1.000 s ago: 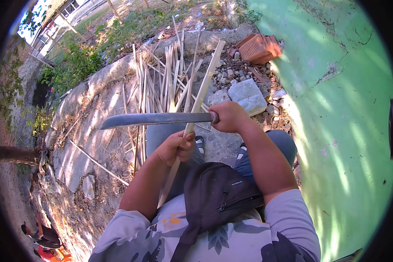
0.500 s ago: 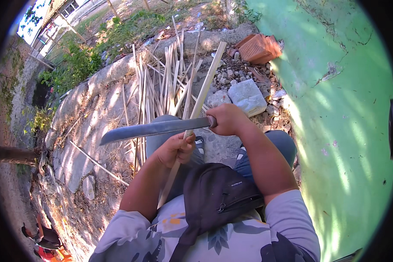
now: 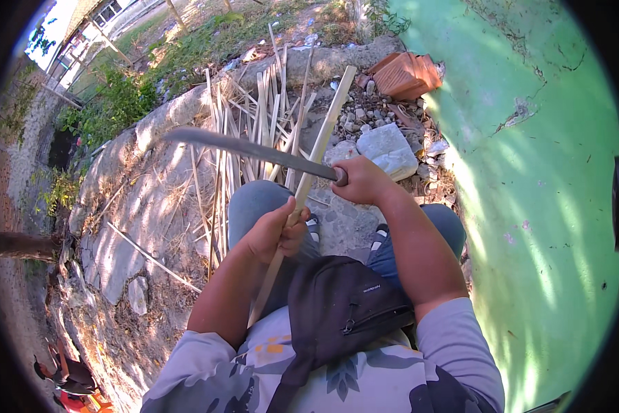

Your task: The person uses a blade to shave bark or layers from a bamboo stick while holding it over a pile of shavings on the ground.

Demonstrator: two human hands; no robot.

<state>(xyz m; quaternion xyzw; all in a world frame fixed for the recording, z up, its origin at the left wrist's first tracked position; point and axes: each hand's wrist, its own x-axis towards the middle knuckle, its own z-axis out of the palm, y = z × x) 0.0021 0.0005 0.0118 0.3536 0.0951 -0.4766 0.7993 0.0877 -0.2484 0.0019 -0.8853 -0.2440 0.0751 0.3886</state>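
My right hand (image 3: 359, 180) is wrapped round the handle of a machete (image 3: 251, 149), whose long dark blade points to the left and crosses over a pale bamboo strip (image 3: 328, 124). Whether the edge touches the strip I cannot tell. Below the blade, my left hand (image 3: 279, 234) grips that strip, its thumb laid along it. The strip slants from my lap up and away to the right. Beyond the blade lies a loose pile of thin bamboo strips (image 3: 264, 120) on the ground.
A white stone block (image 3: 387, 151) and orange roof tiles (image 3: 407, 76) lie beside the green wall (image 3: 529, 206) at right. A single thin stick (image 3: 154, 258) rests on the ground at left. My bent knees flank the strip, and a black bag (image 3: 344, 303) hangs on my chest.
The machete blade has swung upward and away, its tip rising from near my left wrist to over the ground beyond. My right hand shifted slightly; my left hand keeps its hold, thumb now raised.
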